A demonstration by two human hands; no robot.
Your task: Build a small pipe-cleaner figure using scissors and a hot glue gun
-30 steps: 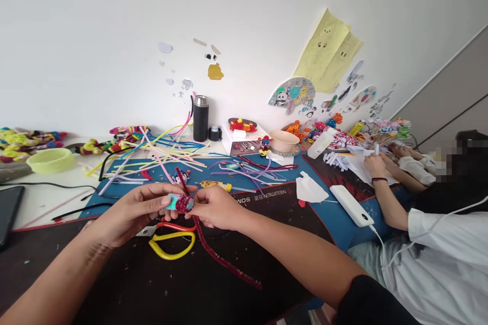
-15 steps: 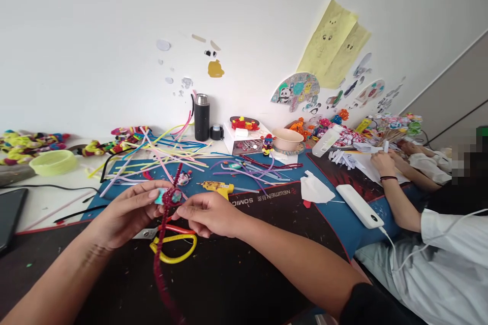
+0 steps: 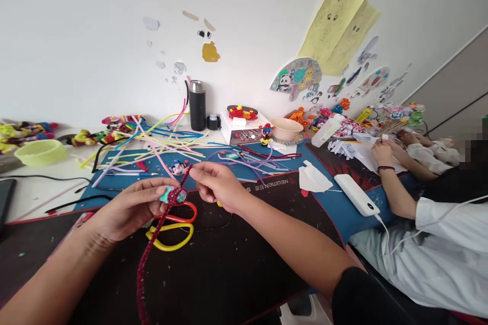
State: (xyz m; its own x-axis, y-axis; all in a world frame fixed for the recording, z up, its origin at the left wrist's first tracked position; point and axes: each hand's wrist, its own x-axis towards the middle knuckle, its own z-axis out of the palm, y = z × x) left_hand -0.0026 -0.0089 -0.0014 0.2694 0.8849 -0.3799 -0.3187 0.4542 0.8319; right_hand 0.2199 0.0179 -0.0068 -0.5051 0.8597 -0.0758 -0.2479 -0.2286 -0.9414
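Between thumb and fingers, my left hand (image 3: pixel 133 208) holds a small teal piece (image 3: pixel 166 195) wrapped by a dark red pipe cleaner (image 3: pixel 143 266). The pipe cleaner's long tail hangs down toward the front, and its short end sticks up. My right hand (image 3: pixel 219 185) is closed in a pinch at the tip of that short end. Below the work lie scissors (image 3: pixel 171 249) with yellow and red handles, their blades hidden by the left hand. Just behind the hands is a small figure with a painted face (image 3: pixel 177 167).
Many loose pipe cleaners (image 3: pixel 160 150) lie across the blue mat (image 3: pixel 208 177). Behind them stand a black thermos (image 3: pixel 197 106), a white box (image 3: pixel 226 129) and a beige bowl (image 3: pixel 285 129). On the right, a white power bank (image 3: pixel 356 195) lies near a co-worker's arm (image 3: pixel 396 185).
My right hand has moved up from beside the teal piece to the short end of the pipe cleaner. The long tail has swung left, and the glue gun is now mostly hidden behind my right hand.
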